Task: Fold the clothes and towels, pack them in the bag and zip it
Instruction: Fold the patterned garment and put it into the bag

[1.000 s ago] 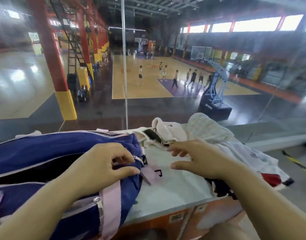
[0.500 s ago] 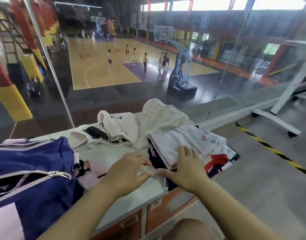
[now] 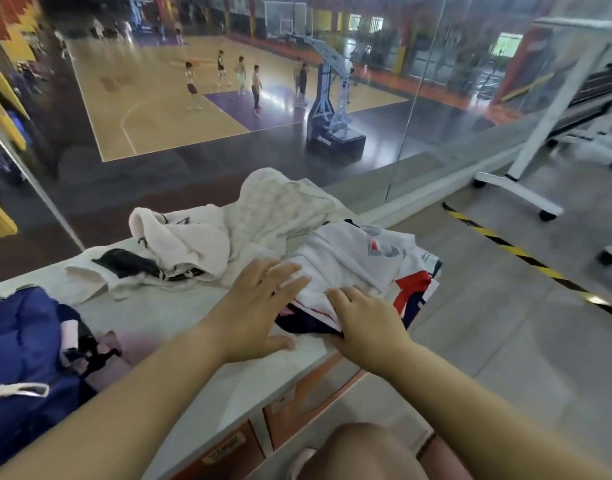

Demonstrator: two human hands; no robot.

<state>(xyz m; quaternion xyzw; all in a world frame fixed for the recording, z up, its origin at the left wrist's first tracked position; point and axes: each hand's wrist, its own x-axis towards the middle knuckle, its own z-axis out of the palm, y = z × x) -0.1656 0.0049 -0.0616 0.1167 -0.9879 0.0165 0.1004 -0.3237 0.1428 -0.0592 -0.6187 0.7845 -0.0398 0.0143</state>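
Note:
A white jersey (image 3: 353,261) with red and navy trim lies crumpled at the right end of a white counter (image 3: 179,310). My left hand (image 3: 259,303) lies flat with spread fingers on the jersey's left edge. My right hand (image 3: 363,317) grips the jersey's near hem, fingers curled over the cloth. Behind the jersey lie a cream towel (image 3: 280,206) and a white garment with a black patch (image 3: 166,251). The blue bag (image 3: 23,362) with pale pink straps sits at the counter's left end, away from both hands.
A glass wall (image 3: 422,98) stands right behind the counter, with a basketball court and players beyond. The counter's near edge drops to orange cabinet fronts (image 3: 297,403). To the right, grey floor carries black-and-yellow tape (image 3: 526,258) and a white wheeled frame (image 3: 519,188).
My left hand left the bag's zipper and both hands moved right onto the jersey. The view swung right, pushing the bag to the left edge. My right hand now curls on the hem.

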